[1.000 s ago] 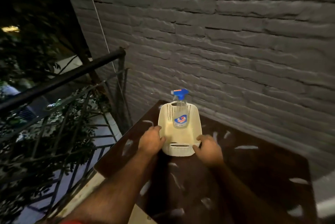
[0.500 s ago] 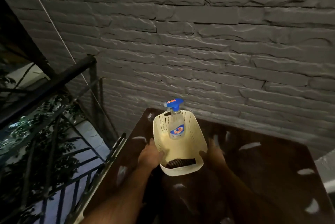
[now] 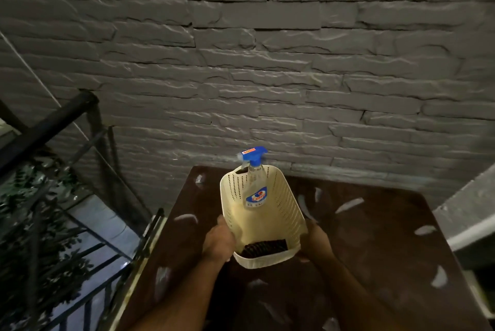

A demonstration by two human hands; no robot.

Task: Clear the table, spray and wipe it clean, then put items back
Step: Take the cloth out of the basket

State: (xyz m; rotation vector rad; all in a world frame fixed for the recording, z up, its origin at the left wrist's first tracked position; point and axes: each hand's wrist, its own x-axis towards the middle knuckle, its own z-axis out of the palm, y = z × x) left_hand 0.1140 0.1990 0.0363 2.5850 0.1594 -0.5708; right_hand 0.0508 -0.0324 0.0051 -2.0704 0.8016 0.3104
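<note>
1. Over the near-left part of the dark brown table [image 3: 375, 237], the cream perforated basket [image 3: 281, 207] sits between your two hands, its far end toward the wall; whether its base touches the tabletop cannot be told.
2. Inside the basket, a clear spray bottle [image 3: 254, 194] with a blue trigger head leans against the far end — label facing you, head poking above the rim. A dark ridged object [image 3: 263, 247] lies at the near end; too dim to identify.
3. Your left hand [image 3: 218, 243] is closed on the basket's left wall near the front corner, fingers wrapped over the side.
4. Your right hand [image 3: 317, 241] clasps the right wall opposite, fingers curled against it.
5. The tabletop shows pale streaks scattered across it — nature unclear in this light.
6. Behind the table stands a grey rough-stone wall [image 3: 267, 62]. To your left, a black metal railing [image 3: 53, 127] with foliage beyond it.
</note>
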